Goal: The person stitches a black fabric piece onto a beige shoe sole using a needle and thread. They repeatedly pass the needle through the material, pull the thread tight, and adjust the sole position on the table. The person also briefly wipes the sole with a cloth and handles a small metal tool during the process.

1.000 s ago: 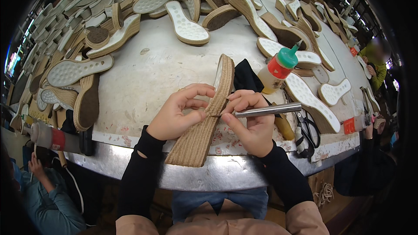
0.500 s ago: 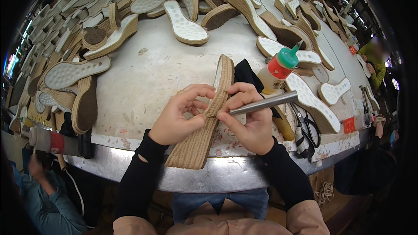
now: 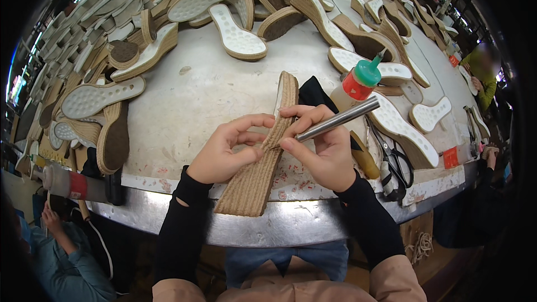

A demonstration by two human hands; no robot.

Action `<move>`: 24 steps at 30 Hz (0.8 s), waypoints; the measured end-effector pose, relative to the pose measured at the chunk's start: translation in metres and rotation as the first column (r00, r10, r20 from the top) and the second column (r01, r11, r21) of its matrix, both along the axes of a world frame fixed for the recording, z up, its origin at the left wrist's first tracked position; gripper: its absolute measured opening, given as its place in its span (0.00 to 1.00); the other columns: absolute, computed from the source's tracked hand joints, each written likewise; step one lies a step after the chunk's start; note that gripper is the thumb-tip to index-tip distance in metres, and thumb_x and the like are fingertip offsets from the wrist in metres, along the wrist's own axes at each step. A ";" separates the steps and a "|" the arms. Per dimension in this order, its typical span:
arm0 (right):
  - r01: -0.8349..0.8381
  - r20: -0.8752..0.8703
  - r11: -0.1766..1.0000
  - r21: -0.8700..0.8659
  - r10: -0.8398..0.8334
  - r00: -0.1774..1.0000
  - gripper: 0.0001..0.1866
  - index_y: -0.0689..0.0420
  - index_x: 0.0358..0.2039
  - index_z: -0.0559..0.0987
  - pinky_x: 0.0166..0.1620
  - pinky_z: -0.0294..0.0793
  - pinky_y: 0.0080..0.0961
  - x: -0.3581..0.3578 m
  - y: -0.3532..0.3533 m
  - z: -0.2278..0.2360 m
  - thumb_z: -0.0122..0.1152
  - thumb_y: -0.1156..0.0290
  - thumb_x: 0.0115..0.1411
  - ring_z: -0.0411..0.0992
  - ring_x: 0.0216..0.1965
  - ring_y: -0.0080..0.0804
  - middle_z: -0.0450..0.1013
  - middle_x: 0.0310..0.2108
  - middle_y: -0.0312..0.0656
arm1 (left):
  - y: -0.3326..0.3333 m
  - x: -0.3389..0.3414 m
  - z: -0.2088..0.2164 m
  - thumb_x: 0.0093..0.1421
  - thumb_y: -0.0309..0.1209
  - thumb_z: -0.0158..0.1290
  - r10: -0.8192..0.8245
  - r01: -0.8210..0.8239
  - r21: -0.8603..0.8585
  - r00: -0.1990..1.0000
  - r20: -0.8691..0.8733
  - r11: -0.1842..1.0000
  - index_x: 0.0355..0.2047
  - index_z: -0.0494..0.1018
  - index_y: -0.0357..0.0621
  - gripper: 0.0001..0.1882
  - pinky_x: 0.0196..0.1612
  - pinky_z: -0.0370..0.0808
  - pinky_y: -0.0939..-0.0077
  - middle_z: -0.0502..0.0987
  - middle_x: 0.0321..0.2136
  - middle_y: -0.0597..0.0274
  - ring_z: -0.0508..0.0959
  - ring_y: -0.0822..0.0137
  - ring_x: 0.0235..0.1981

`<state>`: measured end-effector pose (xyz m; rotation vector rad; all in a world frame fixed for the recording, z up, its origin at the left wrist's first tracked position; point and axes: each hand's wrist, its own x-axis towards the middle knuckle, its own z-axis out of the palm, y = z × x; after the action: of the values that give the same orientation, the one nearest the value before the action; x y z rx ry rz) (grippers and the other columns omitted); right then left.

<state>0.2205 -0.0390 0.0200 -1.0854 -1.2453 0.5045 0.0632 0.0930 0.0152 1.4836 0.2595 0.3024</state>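
Upright at the table's front edge, a wedge shoe sole point(image 3: 251, 182) wrapped in tan braided rope stands on its side, its narrow toe end pointing away from me. My left hand point(image 3: 224, 148) grips its left side, thumb pressed on the braid. My right hand point(image 3: 324, 154) holds a silver metal rod tool point(image 3: 341, 117) between thumb and fingers, with the rod slanting up to the right. Its inner end meets the braid near my thumb; the tip is hidden there. My right index finger touches the sole's upper edge.
Right of my hands stand a glue bottle point(image 3: 352, 89) with a green cap, a wooden handle point(image 3: 364, 155) and black scissors point(image 3: 398, 162). Wedge soles point(image 3: 238, 33) are heaped along the back and sides. Another bottle point(image 3: 72, 182) lies at left. Co-workers sit around the table.
The rod's outer end has swung up, tilting it more steeply. My right fingers have shifted along the braid, and my left fingers have opened out slightly. The sole stays nearly in place.
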 end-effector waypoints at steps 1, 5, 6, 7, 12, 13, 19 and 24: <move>0.020 0.011 1.000 0.000 -0.020 1.000 0.08 0.61 0.29 0.74 0.51 0.68 0.31 -0.001 0.000 -0.001 0.65 0.80 0.50 0.70 0.50 0.36 0.71 0.40 0.48 | 0.000 0.001 0.000 0.49 0.17 0.46 -0.001 0.000 0.009 1.000 0.026 1.000 0.55 0.63 0.32 0.29 0.49 0.72 0.79 0.71 0.49 0.58 0.74 0.67 0.48; 0.060 -0.048 0.998 -0.019 -0.061 0.997 0.08 0.61 0.27 0.74 0.50 0.68 0.32 -0.006 0.000 -0.001 0.66 0.79 0.49 0.71 0.48 0.38 0.72 0.38 0.48 | 0.000 0.003 -0.002 0.48 0.17 0.45 -0.003 0.001 0.045 0.999 0.045 0.999 0.53 0.65 0.32 0.28 0.49 0.71 0.80 0.69 0.51 0.58 0.73 0.68 0.49; 0.065 -0.032 0.998 -0.019 -0.066 0.997 0.08 0.60 0.27 0.74 0.50 0.68 0.32 -0.006 0.000 -0.001 0.66 0.79 0.49 0.71 0.48 0.38 0.72 0.38 0.48 | 0.000 0.003 -0.003 0.47 0.17 0.45 0.002 -0.004 0.054 0.999 0.045 0.999 0.53 0.65 0.32 0.28 0.49 0.71 0.79 0.68 0.52 0.58 0.73 0.68 0.49; 0.069 -0.015 0.997 -0.018 -0.070 0.997 0.08 0.60 0.27 0.74 0.50 0.68 0.32 -0.007 0.000 -0.001 0.66 0.79 0.48 0.71 0.48 0.38 0.72 0.38 0.48 | 0.000 0.003 -0.003 0.47 0.18 0.45 0.008 -0.011 0.067 0.999 0.045 0.998 0.52 0.65 0.33 0.27 0.50 0.70 0.79 0.67 0.53 0.58 0.73 0.68 0.49; 0.086 0.117 0.995 0.042 -0.090 0.989 0.09 0.59 0.27 0.74 0.49 0.68 0.33 -0.005 0.003 -0.004 0.66 0.79 0.48 0.70 0.49 0.39 0.71 0.38 0.47 | -0.002 0.005 -0.007 0.46 0.20 0.47 0.043 -0.055 0.146 0.996 0.084 0.988 0.48 0.68 0.40 0.25 0.45 0.68 0.80 0.66 0.54 0.61 0.72 0.70 0.45; 0.076 0.170 0.995 0.060 -0.086 0.982 0.09 0.58 0.27 0.73 0.49 0.68 0.33 -0.003 0.003 -0.004 0.66 0.79 0.48 0.70 0.49 0.39 0.71 0.38 0.47 | -0.003 0.005 -0.007 0.46 0.20 0.48 0.052 -0.066 0.155 0.995 0.090 0.986 0.48 0.69 0.43 0.24 0.41 0.67 0.82 0.66 0.54 0.63 0.73 0.72 0.44; -0.027 0.195 0.999 -0.025 0.031 0.980 0.12 0.57 0.30 0.69 0.52 0.65 0.30 0.005 0.000 -0.001 0.64 0.81 0.51 0.66 0.53 0.34 0.73 0.35 0.43 | -0.002 0.004 -0.002 0.45 0.19 0.47 0.019 -0.027 0.145 0.998 0.056 0.989 0.48 0.67 0.36 0.25 0.56 0.66 0.70 0.62 0.56 0.56 0.71 0.65 0.52; -0.041 0.164 0.998 -0.047 0.048 0.985 0.14 0.57 0.32 0.67 0.53 0.64 0.28 0.006 -0.002 -0.002 0.64 0.82 0.52 0.65 0.54 0.32 0.75 0.35 0.44 | -0.001 0.003 -0.002 0.45 0.18 0.46 0.012 -0.019 0.136 0.998 0.055 0.991 0.49 0.67 0.36 0.26 0.55 0.66 0.70 0.63 0.56 0.57 0.71 0.65 0.51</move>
<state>0.2265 -0.0411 0.0183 -1.1565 -1.4112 0.4849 0.0666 0.0917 0.0128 1.6061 0.2098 0.3786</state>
